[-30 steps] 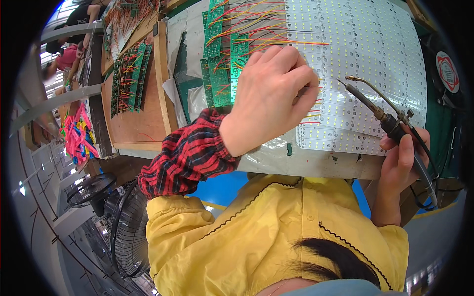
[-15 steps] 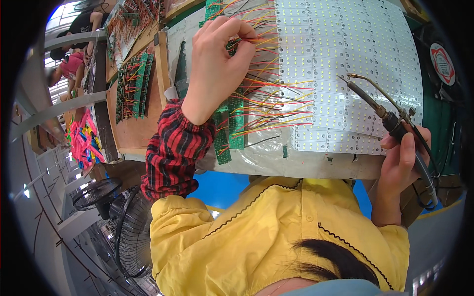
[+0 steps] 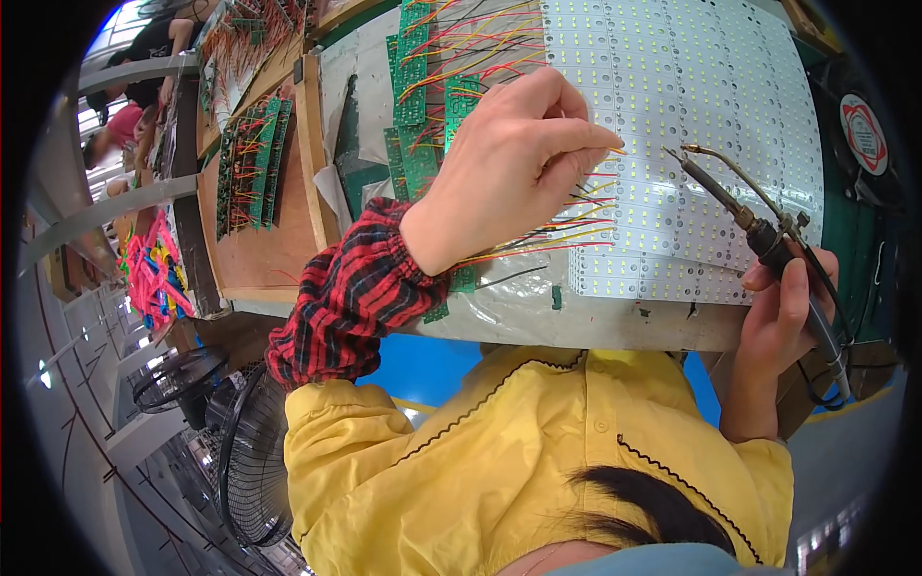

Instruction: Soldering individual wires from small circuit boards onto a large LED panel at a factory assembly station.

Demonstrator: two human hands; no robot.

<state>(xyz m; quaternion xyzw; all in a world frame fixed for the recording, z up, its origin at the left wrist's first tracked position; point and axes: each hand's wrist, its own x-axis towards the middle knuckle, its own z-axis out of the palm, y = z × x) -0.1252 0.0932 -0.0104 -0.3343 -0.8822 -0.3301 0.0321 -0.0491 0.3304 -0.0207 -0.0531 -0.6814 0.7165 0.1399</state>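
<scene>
My left hand (image 3: 514, 158) is closed in a pinch, thumb and forefinger on a thin wire (image 3: 618, 151) whose yellow-orange end pokes out over the white LED boards (image 3: 711, 106). Beneath and beside that hand lie green circuit boards (image 3: 413, 72) with red, yellow and black wires (image 3: 499, 48) running toward the LED boards. Some of these wires are hidden by the hand. On the right, my right hand (image 3: 783, 307) grips a soldering iron (image 3: 768, 240) with a curved brass feed tube alongside. Its tip points up and left, just over the LED boards.
A wooden tray (image 3: 254, 254) with more wired green boards stands at the left. A black fan (image 3: 869, 134) is at the far right. Lower left, a floor fan (image 3: 254, 470) stands near colourful strips (image 3: 154, 274). People work in the background, upper left.
My left hand has moved right and down from the green boards to the LED boards, with a wire between its fingers. The right hand with the soldering iron has barely moved.
</scene>
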